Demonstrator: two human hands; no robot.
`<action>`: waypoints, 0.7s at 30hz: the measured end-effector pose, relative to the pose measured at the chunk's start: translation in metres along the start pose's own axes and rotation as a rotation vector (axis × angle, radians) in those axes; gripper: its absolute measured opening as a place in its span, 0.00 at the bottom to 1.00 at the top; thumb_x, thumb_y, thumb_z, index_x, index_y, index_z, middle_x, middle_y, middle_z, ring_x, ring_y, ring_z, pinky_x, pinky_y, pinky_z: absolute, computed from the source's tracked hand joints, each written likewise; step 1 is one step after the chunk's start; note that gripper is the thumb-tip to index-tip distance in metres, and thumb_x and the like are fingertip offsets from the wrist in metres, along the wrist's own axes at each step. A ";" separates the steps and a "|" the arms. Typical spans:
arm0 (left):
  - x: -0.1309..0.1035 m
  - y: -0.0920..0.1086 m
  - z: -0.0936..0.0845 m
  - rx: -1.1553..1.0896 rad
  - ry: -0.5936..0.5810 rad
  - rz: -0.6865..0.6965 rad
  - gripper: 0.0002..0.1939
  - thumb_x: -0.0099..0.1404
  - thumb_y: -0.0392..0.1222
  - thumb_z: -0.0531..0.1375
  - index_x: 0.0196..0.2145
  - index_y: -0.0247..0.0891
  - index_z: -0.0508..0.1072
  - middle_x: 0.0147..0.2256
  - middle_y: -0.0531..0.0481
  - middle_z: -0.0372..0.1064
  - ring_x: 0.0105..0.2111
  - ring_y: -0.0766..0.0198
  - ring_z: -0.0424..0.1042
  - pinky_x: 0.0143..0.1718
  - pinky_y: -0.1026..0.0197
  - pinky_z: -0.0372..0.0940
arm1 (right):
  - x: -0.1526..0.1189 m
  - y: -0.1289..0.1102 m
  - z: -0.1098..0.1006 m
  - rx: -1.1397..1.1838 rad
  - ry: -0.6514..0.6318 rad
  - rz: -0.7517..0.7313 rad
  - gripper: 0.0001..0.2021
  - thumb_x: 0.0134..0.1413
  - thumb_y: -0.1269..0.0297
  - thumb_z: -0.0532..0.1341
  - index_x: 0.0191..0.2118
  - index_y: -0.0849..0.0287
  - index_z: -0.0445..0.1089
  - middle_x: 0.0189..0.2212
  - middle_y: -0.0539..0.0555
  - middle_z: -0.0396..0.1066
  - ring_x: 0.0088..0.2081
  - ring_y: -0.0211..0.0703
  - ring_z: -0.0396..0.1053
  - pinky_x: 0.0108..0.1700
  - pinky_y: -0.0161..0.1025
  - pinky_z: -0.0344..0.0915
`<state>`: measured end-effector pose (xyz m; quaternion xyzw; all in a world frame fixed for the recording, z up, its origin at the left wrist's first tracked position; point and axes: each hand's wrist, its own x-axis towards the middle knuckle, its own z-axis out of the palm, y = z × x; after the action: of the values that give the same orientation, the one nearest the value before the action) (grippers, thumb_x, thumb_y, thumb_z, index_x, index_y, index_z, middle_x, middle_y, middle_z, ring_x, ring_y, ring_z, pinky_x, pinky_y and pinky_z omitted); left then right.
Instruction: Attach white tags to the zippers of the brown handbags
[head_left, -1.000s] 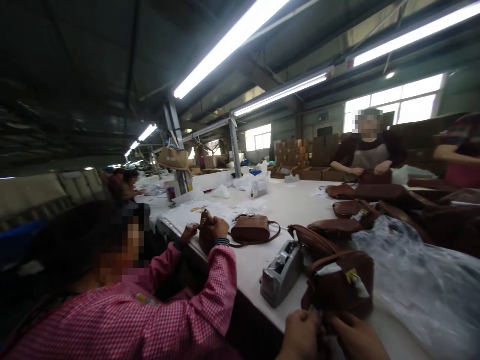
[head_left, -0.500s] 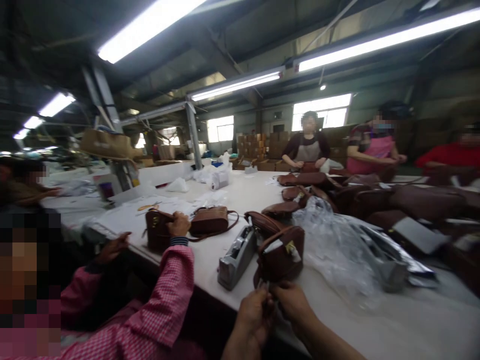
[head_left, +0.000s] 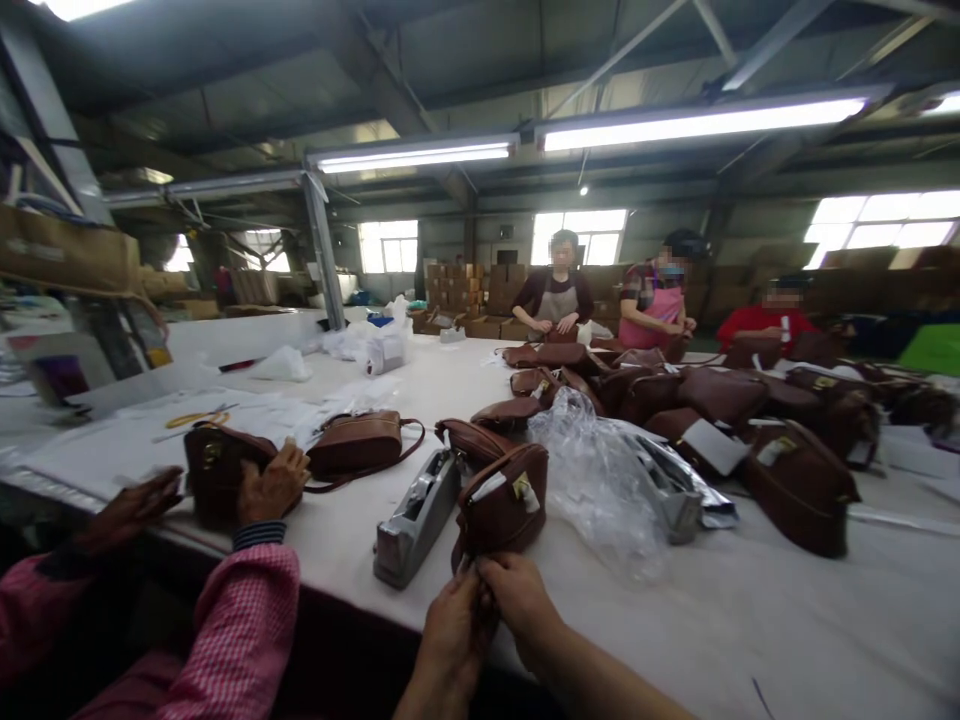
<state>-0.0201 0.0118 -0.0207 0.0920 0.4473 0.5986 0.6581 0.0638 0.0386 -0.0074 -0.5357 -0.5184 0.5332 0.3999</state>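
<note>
Close in front of me a brown leather bag (head_left: pixel 501 510) stands at the table's front edge, with a gold clasp and white wrapping on its face. My left hand (head_left: pixel 454 625) and my right hand (head_left: pixel 521 600) meet at the bag's lower near end, fingers pinched together. What they pinch is too small to make out. Just left of the bag lies a grey tape dispenser (head_left: pixel 416 520), and crumpled clear plastic (head_left: pixel 592 490) spreads out on its right.
At the left, a person's hands (head_left: pixel 274 480) touch another brown bag (head_left: pixel 225 470). Yellow scissors (head_left: pixel 196 418) lie behind on the white table (head_left: pixel 450 375). Many brown bags (head_left: pixel 724 395) are heaped at the right, beside a second dispenser (head_left: pixel 675 505). Several people stand across.
The view has swung to the right, so things appear farther left. My hands remain pinched at the bag. The neighbour's left hand has come nearer to their bag.
</note>
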 end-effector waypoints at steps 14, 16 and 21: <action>-0.017 0.083 0.014 1.019 0.128 0.819 0.30 0.46 0.55 0.69 0.46 0.41 0.75 0.48 0.43 0.74 0.48 0.46 0.73 0.50 0.50 0.66 | -0.032 0.064 -0.093 -0.188 0.026 -0.015 0.17 0.44 0.57 0.56 0.34 0.61 0.78 0.23 0.53 0.73 0.27 0.45 0.70 0.30 0.36 0.63; -0.009 0.084 0.038 0.959 -0.012 0.768 0.38 0.44 0.51 0.71 0.53 0.39 0.71 0.51 0.41 0.73 0.51 0.45 0.72 0.54 0.48 0.65 | -0.035 0.069 -0.116 -0.271 0.047 -0.121 0.17 0.47 0.57 0.55 0.33 0.60 0.78 0.26 0.54 0.75 0.31 0.47 0.72 0.35 0.38 0.65; 0.010 0.061 0.069 0.871 -0.057 0.733 0.30 0.44 0.49 0.71 0.46 0.37 0.75 0.38 0.46 0.80 0.41 0.49 0.77 0.48 0.51 0.70 | -0.054 0.075 -0.173 -0.429 0.134 -0.273 0.12 0.52 0.58 0.57 0.31 0.55 0.77 0.29 0.54 0.76 0.34 0.48 0.73 0.41 0.40 0.67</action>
<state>-0.0165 0.0657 0.0545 0.5202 0.5737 0.5455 0.3205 0.2499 -0.0036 -0.0533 -0.5674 -0.6593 0.3158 0.3789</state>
